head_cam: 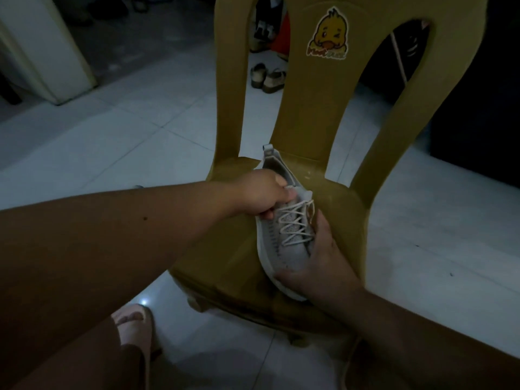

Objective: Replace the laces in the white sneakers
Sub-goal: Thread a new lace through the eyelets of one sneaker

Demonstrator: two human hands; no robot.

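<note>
White sneaker (269, 240) on an ochre plastic chair (219, 249) seat, toe toward the viewer. The left hand (261, 195) grips its collar beside the top eyelets. The right hand (318, 266) clasps the toe. The lace (295, 224) is fully threaded, so unlacing seems barely begun.

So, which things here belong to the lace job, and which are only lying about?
Job: sneaker, lace, left hand and right hand holding it.
Lying about: chair under it, duck sticker, sandals on the floor behind.
</note>
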